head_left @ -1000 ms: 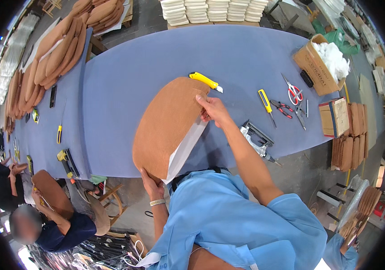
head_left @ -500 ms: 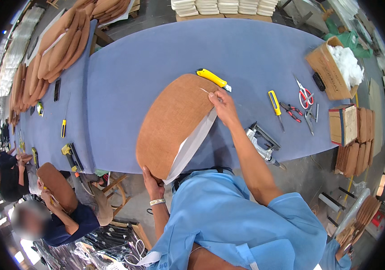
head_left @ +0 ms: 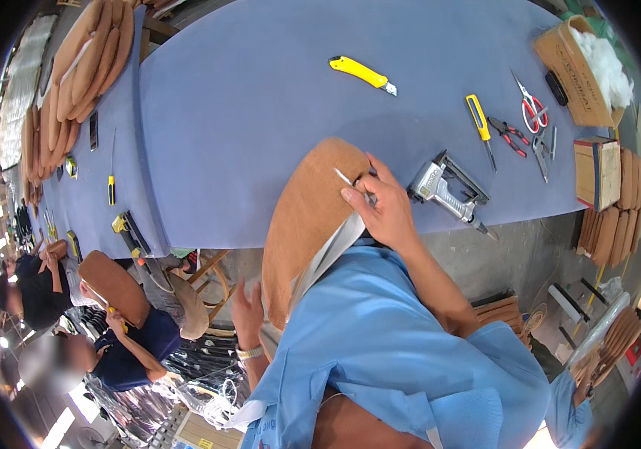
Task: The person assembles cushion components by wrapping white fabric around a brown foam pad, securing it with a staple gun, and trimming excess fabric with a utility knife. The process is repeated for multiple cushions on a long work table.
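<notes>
A curved pad (head_left: 307,206) spans the worktop's (head_left: 231,127) near edge, its upper end in the right hand's (head_left: 389,211) grip; the left hand (head_left: 246,314) is loose and empty. Brown fabric already covers the face; an exposed white layer (head_left: 341,238) appears unfinished.

Matt, finely textured brown cloth covers a curved cushion (head_left: 309,206) beside a matt blue, cloth-topped desk (head_left: 238,135); at right, a silver, pistol-shaped stapler (head_left: 434,184) shows smooth metal.
</notes>
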Tool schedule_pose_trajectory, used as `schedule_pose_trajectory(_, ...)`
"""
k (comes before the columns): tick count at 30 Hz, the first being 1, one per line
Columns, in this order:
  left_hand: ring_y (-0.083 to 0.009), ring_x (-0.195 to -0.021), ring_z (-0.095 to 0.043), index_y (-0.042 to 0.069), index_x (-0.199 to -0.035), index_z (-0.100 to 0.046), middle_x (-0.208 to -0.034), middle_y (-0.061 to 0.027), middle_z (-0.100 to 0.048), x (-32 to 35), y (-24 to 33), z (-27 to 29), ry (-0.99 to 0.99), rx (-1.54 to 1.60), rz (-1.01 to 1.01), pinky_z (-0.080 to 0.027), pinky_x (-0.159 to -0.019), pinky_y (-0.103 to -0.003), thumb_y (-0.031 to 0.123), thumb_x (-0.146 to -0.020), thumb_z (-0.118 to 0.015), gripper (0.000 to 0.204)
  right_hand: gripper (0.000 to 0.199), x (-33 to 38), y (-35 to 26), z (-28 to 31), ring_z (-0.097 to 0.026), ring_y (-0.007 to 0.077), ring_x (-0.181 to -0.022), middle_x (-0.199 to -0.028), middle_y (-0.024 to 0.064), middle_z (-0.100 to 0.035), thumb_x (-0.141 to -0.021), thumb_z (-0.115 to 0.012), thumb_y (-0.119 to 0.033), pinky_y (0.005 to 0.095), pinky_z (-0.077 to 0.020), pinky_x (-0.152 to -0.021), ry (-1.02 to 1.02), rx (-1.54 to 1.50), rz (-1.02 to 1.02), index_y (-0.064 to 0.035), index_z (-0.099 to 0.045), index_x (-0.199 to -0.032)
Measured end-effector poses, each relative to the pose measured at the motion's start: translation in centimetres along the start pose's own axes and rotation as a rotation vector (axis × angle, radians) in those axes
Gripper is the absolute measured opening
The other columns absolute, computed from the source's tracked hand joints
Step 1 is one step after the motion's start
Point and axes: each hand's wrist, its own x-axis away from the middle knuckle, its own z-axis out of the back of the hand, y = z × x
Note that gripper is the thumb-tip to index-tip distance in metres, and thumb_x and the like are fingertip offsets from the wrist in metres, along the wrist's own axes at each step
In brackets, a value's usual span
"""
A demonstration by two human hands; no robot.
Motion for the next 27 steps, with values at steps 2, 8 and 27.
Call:
schedule_pose_trajectory(2,-0.0427,-0.13,-0.06,-0.008,-0.143,-0.053,-0.141,-0.032,-0.059,-1.3,8.9,2.4,0.023,0.12,-0.311,-0.049,-0.106,-0.046,0.046,-0.096,-0.071,0.074,0.03,-0.6,-0.3,-0.3,-0.056,0.0503,-0.131,-0.145,0.0407,-0.049,-0.095,-0.074,-0.031,0.0481,-0.0485,-0.103,0.016,0.065,0.038,-0.0024,-0.068,-0.087)
schedule_pose_trajectory(8,-0.0388,-0.149,-0.041,-0.002,-0.154,-0.041,-0.158,-0.0247,-0.045,-5.2,22.8,-1.3,-0.148,-0.216,-0.854,-0.04,-0.117,-0.05,0.032,-0.083,-0.082,0.089,0.028,-1.6,-1.0,-0.8,-0.058,0.0488,-0.13,-0.143,0.0351,-0.055,-0.096,-0.072,-0.027,0.0475,-0.0489,-0.105,0.161,0.092,0.127,-0.001,-0.067,-0.086)
schedule_pose_trajectory(27,-0.0389,-0.149,-0.041,0.009,-0.157,-0.044,-0.162,-0.017,-0.043,-6.7,23.8,-2.7,-0.2,-0.04,-0.897,-0.037,-0.122,-0.047,-0.005,-0.071,-0.071,0.091,0.024,-0.9,0.4,-0.4,-0.041,0.0429,-0.149,-0.153,0.0273,-0.052,-0.094,-0.068,-0.005,0.0438,-0.0403,-0.116,0.063,-0.288,0.032,0.0013,-0.055,-0.076)
